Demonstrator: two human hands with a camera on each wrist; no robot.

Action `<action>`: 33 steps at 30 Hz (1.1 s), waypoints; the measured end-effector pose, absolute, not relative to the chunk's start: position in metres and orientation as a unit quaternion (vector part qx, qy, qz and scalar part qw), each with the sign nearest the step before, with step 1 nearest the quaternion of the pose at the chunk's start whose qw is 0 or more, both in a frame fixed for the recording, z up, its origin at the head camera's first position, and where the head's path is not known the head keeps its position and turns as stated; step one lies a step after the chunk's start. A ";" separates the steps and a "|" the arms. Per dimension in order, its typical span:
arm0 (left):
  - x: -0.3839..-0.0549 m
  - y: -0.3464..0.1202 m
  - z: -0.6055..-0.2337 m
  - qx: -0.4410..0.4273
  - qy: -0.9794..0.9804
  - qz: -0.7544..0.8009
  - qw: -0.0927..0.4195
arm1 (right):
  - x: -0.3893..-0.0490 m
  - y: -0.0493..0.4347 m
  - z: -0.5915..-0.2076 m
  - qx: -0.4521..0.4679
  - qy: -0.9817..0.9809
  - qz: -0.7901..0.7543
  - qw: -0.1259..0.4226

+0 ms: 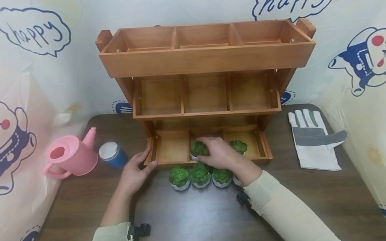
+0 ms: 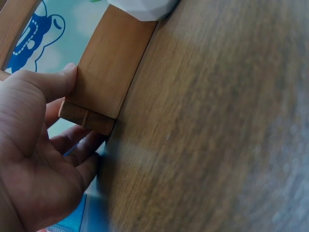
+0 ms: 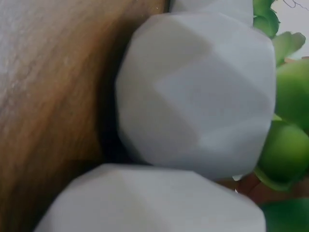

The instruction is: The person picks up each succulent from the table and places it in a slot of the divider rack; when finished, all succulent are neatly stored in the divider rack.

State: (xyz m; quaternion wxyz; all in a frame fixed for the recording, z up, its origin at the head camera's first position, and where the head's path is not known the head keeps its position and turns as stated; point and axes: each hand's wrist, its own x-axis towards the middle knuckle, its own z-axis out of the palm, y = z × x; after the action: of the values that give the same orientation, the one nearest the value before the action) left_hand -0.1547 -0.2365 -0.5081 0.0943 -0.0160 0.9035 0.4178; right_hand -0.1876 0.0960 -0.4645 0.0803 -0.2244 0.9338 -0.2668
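"At the right hand (image 1: pixel 221 154), what is held?"

"One potted plant (image 1: pixel 199 148), pinched between thumb and fingers at the middle compartment (image 1: pixel 212 133) of the bottom tray (image 1: pixel 172 147). Whether it is seated, I cannot tell."

"And the left hand (image 1: pixel 135 172)?"

"Gripping that tray's left end, thumb in front. Right of the right hand, a second plant (image 1: pixel 238 146) occupies the right compartment (image 1: pixel 253 141); along its near side, a plant row (image 1: pixel 200 174) stands on the desk (image 1: pixel 197 223)."
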 end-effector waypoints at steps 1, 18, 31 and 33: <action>-0.155 -0.236 -0.508 -0.016 0.904 0.417 0.095 | -0.188 0.097 -0.465 -0.225 0.933 -0.269 0.081; -0.157 -0.235 -0.509 -0.011 0.905 0.417 0.087 | -0.178 0.124 -0.460 -0.249 0.910 -0.326 0.065; -0.154 -0.236 -0.509 -0.020 0.902 0.420 0.096 | -0.160 0.142 -0.452 -0.261 0.900 -0.346 0.044; -0.154 -0.236 -0.508 -0.020 0.902 0.420 0.097 | -0.157 0.146 -0.451 -0.266 0.899 -0.347 0.038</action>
State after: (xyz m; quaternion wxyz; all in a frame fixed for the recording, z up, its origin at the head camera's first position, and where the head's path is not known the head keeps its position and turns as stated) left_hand -0.1538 -0.2357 -0.5083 0.0969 -0.0196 0.9020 0.4202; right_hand -0.1567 0.1458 -0.4512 0.0383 -0.2656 0.8986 -0.3472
